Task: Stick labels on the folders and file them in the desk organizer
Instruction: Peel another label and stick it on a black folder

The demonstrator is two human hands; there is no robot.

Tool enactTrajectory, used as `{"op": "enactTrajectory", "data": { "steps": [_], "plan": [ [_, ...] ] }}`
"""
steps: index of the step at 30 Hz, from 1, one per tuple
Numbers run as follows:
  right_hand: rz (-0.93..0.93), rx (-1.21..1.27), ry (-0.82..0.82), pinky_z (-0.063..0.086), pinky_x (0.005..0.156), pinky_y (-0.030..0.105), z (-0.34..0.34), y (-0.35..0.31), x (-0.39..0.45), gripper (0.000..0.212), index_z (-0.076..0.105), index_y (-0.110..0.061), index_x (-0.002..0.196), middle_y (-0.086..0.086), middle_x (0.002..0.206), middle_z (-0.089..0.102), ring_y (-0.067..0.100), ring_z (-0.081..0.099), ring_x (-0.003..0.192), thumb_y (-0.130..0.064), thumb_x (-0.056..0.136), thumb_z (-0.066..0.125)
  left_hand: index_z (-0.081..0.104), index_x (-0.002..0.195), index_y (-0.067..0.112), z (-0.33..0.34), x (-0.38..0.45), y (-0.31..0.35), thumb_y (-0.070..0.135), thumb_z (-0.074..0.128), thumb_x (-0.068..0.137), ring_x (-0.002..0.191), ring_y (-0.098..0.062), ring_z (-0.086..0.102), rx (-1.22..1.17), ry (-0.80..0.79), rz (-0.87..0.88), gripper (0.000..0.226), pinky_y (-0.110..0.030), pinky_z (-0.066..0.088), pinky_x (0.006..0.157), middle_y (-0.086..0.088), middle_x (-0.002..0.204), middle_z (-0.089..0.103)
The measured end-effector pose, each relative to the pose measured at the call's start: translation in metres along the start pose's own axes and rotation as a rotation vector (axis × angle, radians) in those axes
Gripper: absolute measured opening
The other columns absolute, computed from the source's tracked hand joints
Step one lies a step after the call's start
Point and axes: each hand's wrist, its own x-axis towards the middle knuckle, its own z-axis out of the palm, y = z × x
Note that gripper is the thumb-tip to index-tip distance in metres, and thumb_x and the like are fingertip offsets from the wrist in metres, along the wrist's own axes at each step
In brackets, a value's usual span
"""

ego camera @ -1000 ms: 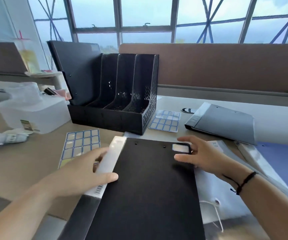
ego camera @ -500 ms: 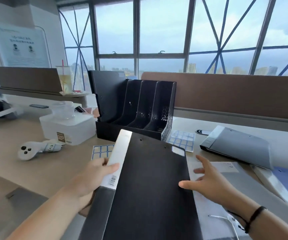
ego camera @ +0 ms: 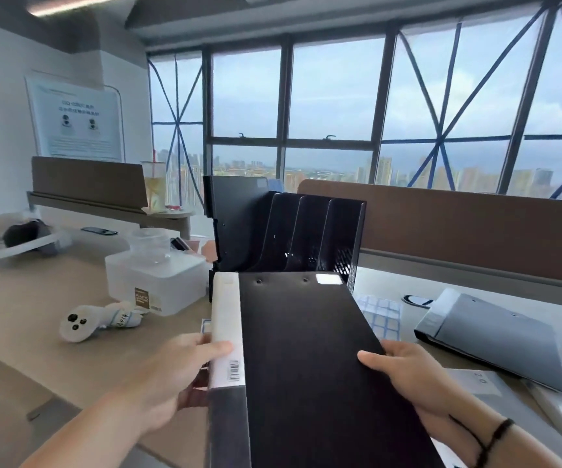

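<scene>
A black folder [ego camera: 306, 349] with a white spine strip is lifted off the desk, its far end pointing at the black desk organizer [ego camera: 310, 238]. A small white label [ego camera: 329, 279] sits on the folder's far right corner. My left hand [ego camera: 178, 376] grips the spine side, thumb on the white strip. My right hand [ego camera: 407, 376] grips the right edge, thumb on top. One black folder [ego camera: 228, 217] stands in the organizer's leftmost slot; the other slots look empty.
A grey folder [ego camera: 495, 336] lies at the right, with more folders [ego camera: 509, 400] near the edge. A label sheet [ego camera: 386, 315] lies right of the organizer. A white plastic box [ego camera: 158, 282] and a white controller [ego camera: 97, 322] sit at the left.
The folder has been lifted from the desk and tipped toward the organizer. My right hand moved from beside the label to grip the right edge. The camera view has tilted upward.
</scene>
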Motion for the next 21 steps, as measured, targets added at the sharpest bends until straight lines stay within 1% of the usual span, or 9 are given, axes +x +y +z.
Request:
{"op": "enactTrajectory", "data": {
  "steps": [3, 5, 8, 11, 13, 15, 17, 19, 21],
  "plan": [
    [-0.029, -0.117, 0.042, 0.056, 0.089, 0.057, 0.002, -0.017, 0.03, 0.012, 0.076, 0.001, 0.089, 0.021, 0.088, 0.077, 0.039, 0.074, 0.087, -0.009, 0.091, 0.069, 0.069, 0.111, 0.01, -0.011, 0.003, 0.008, 0.014, 0.065, 0.094, 0.076, -0.03, 0.068, 0.144, -0.009, 0.056, 0.018, -0.039, 0.059, 0.061, -0.022, 0.104, 0.074],
    [-0.084, -0.186, 0.108, 0.06, 0.078, 0.048, 0.006, -0.033, 0.049, 0.015, 0.074, 0.003, 0.086, 0.017, 0.08, 0.077, 0.028, 0.075, 0.074, -0.012, 0.087, 0.074, 0.066, 0.112, 0.009, -0.018, 0.008, 0.017, 0.011, 0.066, 0.094, 0.076, -0.036, 0.069, 0.168, 0.017, 0.088, 0.018, -0.041, 0.06, 0.062, -0.023, 0.103, 0.073],
    [-0.17, -0.259, 0.188, 0.06, 0.064, 0.033, 0.022, -0.057, 0.081, 0.015, 0.068, -0.012, 0.09, 0.002, 0.078, 0.076, 0.015, 0.072, 0.067, -0.02, 0.084, 0.079, 0.06, 0.115, 0.009, -0.028, 0.027, 0.033, 0.008, 0.065, 0.094, 0.085, -0.043, 0.073, 0.115, 0.107, 0.133, 0.022, -0.04, 0.061, 0.06, -0.019, 0.098, 0.076],
    [-0.251, -0.327, 0.22, 0.058, 0.08, 0.038, 0.044, -0.074, 0.113, 0.054, 0.05, -0.024, 0.121, 0.0, 0.109, 0.068, 0.018, 0.07, 0.092, -0.035, 0.078, 0.082, 0.057, 0.114, 0.011, -0.039, 0.053, 0.052, 0.007, 0.064, 0.094, 0.08, -0.034, 0.076, 0.073, 0.212, 0.201, 0.021, -0.036, 0.06, 0.055, -0.016, 0.098, 0.076],
    [-0.312, -0.428, 0.187, 0.05, 0.094, 0.033, 0.06, -0.086, 0.131, 0.077, 0.038, -0.028, 0.143, -0.002, 0.129, 0.06, 0.017, 0.062, 0.112, -0.039, 0.079, 0.081, 0.056, 0.113, 0.012, -0.048, 0.072, 0.064, 0.007, 0.064, 0.095, 0.08, -0.031, 0.075, 0.051, 0.265, 0.252, 0.02, -0.035, 0.059, 0.054, -0.014, 0.101, 0.074],
    [-0.336, -0.554, 0.149, 0.041, 0.098, 0.027, 0.077, -0.105, 0.149, 0.096, 0.019, -0.032, 0.155, 0.002, 0.142, 0.044, 0.021, 0.05, 0.127, -0.044, 0.081, 0.078, 0.056, 0.111, 0.015, -0.058, 0.091, 0.077, 0.007, 0.063, 0.095, 0.081, -0.031, 0.075, 0.032, 0.311, 0.311, 0.018, -0.038, 0.059, 0.058, -0.013, 0.1, 0.074],
    [-0.364, -0.642, 0.133, 0.039, 0.108, 0.036, 0.092, -0.125, 0.172, 0.105, 0.008, -0.036, 0.157, 0.006, 0.153, 0.03, 0.027, 0.041, 0.136, -0.052, 0.079, 0.076, 0.055, 0.104, 0.021, -0.069, 0.108, 0.093, 0.007, 0.063, 0.095, 0.085, -0.032, 0.074, 0.033, 0.36, 0.375, 0.018, -0.042, 0.06, 0.065, -0.013, 0.101, 0.074],
    [-0.386, -0.73, 0.15, 0.035, 0.115, 0.045, 0.103, -0.143, 0.194, 0.102, 0.007, -0.04, 0.157, 0.009, 0.163, 0.013, 0.03, 0.03, 0.145, -0.059, 0.079, 0.071, 0.053, 0.098, 0.025, -0.076, 0.123, 0.111, 0.007, 0.064, 0.094, 0.088, -0.034, 0.072, 0.049, 0.412, 0.459, 0.021, -0.044, 0.06, 0.067, -0.012, 0.101, 0.072],
    [-0.404, -0.793, 0.158, 0.032, 0.117, 0.046, 0.112, -0.156, 0.213, 0.097, 0.01, -0.042, 0.157, 0.006, 0.167, -0.002, 0.029, 0.02, 0.151, -0.064, 0.081, 0.066, 0.053, 0.096, 0.026, -0.082, 0.135, 0.128, 0.008, 0.066, 0.093, 0.089, -0.036, 0.072, 0.056, 0.473, 0.542, 0.023, -0.046, 0.061, 0.067, -0.012, 0.098, 0.072]
  ]
}}
